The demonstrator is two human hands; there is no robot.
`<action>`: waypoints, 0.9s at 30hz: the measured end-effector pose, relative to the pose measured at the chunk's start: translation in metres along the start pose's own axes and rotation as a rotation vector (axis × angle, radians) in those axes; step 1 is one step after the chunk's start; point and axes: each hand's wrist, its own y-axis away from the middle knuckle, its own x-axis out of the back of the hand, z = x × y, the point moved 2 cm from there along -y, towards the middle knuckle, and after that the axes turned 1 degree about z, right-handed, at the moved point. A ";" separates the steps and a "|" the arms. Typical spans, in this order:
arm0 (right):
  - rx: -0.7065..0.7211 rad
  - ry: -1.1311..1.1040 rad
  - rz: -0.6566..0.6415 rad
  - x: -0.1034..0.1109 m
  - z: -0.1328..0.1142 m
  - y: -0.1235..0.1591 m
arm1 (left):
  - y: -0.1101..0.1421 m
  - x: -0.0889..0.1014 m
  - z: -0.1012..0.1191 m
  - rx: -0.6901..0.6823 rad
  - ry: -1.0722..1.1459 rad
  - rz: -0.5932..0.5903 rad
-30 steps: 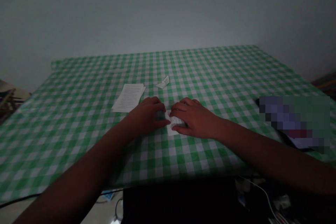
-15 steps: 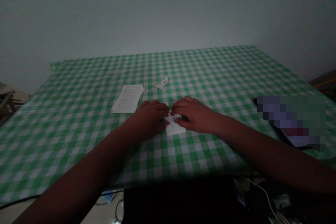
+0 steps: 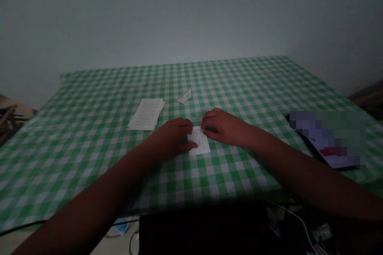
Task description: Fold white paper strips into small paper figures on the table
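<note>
A small piece of printed paper (image 3: 199, 142), seemingly folded, lies on the checked tablecloth in front of me. My left hand (image 3: 173, 136) grips its left side, with the thumb lying on the print and the curled fingers at the upper left corner. At the upper right corner, the bent fingertips of my right hand (image 3: 223, 126) touch the paper's edge, and its thumb is close beside them. A small folded paper piece (image 3: 184, 97) with a raised point sits beyond my hands. To the left lies a stack of printed sheets (image 3: 146, 114).
The green and white checked tablecloth (image 3: 239, 83) covers the table up to the wall. On the right rests a dark-edged device (image 3: 329, 151), its screen blurred out. Cables (image 3: 20, 227) run below the table's front edge.
My right hand has shifted slightly right, off the middle of the paper to its upper right corner. More of the printed face now shows, and the view has tilted a little.
</note>
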 end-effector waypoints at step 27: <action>-0.273 0.103 0.104 -0.008 0.011 -0.005 | 0.002 0.002 0.005 0.002 -0.019 -0.007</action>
